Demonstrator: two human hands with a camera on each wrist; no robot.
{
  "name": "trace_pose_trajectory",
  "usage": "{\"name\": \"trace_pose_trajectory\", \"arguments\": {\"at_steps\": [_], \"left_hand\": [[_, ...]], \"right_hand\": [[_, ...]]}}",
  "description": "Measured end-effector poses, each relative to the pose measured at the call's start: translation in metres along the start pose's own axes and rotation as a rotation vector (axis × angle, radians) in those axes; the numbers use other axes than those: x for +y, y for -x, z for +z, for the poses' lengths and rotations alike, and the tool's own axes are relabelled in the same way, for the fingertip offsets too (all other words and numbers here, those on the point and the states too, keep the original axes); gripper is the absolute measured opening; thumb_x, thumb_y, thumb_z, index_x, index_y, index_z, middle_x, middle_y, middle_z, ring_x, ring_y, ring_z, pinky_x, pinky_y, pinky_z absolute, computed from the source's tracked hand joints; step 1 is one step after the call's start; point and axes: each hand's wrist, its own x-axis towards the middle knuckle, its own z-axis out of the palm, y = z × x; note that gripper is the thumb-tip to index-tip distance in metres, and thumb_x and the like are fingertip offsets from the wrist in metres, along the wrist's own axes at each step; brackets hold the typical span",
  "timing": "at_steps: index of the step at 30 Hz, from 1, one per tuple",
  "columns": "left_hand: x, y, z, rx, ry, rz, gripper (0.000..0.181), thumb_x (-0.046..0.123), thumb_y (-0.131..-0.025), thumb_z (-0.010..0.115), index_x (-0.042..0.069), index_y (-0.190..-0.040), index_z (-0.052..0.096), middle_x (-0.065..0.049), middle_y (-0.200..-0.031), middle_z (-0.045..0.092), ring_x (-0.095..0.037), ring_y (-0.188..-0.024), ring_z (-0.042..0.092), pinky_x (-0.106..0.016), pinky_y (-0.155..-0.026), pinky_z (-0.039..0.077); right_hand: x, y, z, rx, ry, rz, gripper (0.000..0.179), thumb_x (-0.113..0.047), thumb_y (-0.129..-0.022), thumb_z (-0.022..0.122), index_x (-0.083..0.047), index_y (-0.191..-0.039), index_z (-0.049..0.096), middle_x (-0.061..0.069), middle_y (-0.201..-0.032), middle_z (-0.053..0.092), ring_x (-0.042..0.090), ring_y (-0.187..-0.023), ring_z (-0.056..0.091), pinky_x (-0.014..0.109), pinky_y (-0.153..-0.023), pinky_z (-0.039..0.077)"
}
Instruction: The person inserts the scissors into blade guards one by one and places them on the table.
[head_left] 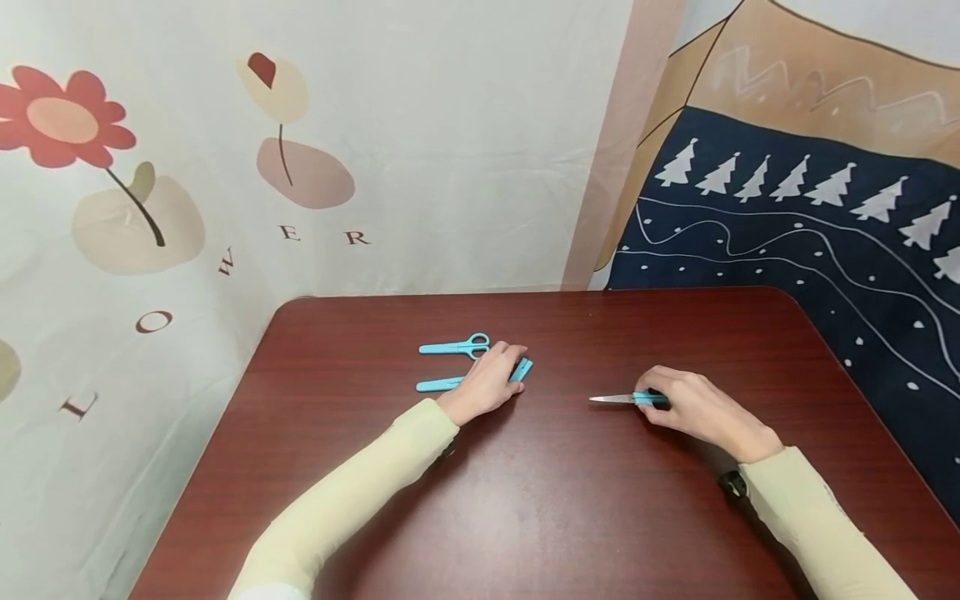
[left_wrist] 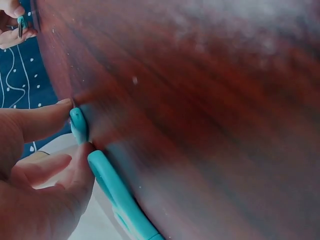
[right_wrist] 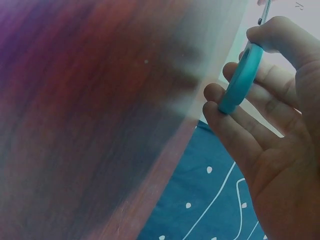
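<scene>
My right hand (head_left: 693, 404) holds scissors (head_left: 649, 398) by their light-blue handle, the bare metal blades pointing left. In the right wrist view, the thumb and several fingers (right_wrist: 280, 37) grip the handle loop (right_wrist: 242, 80). My left hand (head_left: 489, 382) pinches a short light-blue piece (head_left: 524, 368), like a blade cover, between thumb and fingertips; the left wrist view shows that piece (left_wrist: 78, 125) close over the table. Under the left hand lies a second light-blue pair of scissors (head_left: 438, 385), its handle mostly hidden from the head view. Behind it rests a third pair (head_left: 444, 347), blades covered.
The dark red-brown wooden table (head_left: 525, 517) has rounded far corners. A pale cloth printed with flowers and letters (head_left: 450, 167) hangs behind it, and a dark blue cloth with white trees (head_left: 787, 225) hangs at the right.
</scene>
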Motion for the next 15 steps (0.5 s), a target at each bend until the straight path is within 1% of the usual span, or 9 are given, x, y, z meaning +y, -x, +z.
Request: {"name": "trace_pose_trajectory", "arguments": {"at_steps": [3,7,9,15], "left_hand": [[-0.0024,-0.0030,0.0005,-0.004,0.003,-0.010,0.051,0.012,-0.095,0.077,-0.001,-0.140,0.058,-0.015,-0.121,0.064,-0.027,-0.110,0.062,-0.039,-0.090,0.054],[-0.0046,-0.0073,0.0006,-0.003,-0.002,-0.009,0.041,0.009,-0.093,0.078,-0.001,-0.131,0.066,-0.010,-0.107,0.067,-0.024,-0.101,0.063,-0.037,-0.086,0.053],[-0.0053,-0.0089,0.0007,-0.006,-0.007,-0.006,0.036,0.007,-0.092,0.077,0.000,-0.127,0.070,-0.009,-0.104,0.068,-0.023,-0.099,0.063,-0.037,-0.085,0.053],[-0.0058,-0.0109,0.0014,-0.014,-0.008,-0.007,0.025,0.003,-0.091,0.075,0.003,-0.116,0.076,-0.008,-0.101,0.070,-0.022,-0.097,0.063,-0.035,-0.082,0.053]], "right_hand": [[0.0003,0.0000,0.0003,0.000,-0.001,0.000,0.018,-0.008,-0.091,0.078,-0.019,-0.103,0.070,-0.011,-0.098,0.060,0.006,-0.081,0.057,0.024,-0.071,0.054],[0.0004,-0.0002,-0.0001,0.003,-0.003,0.001,0.019,-0.008,-0.090,0.078,-0.019,-0.103,0.070,-0.011,-0.098,0.061,0.006,-0.081,0.057,0.024,-0.071,0.054],[0.0004,-0.0005,-0.0003,0.004,-0.004,0.002,0.019,-0.008,-0.090,0.079,-0.019,-0.103,0.070,-0.012,-0.098,0.061,0.006,-0.081,0.057,0.024,-0.070,0.054],[-0.0003,-0.0016,0.0004,0.007,-0.004,0.004,0.019,-0.009,-0.091,0.078,-0.020,-0.103,0.070,-0.012,-0.098,0.061,0.006,-0.081,0.057,0.024,-0.071,0.054]]}}
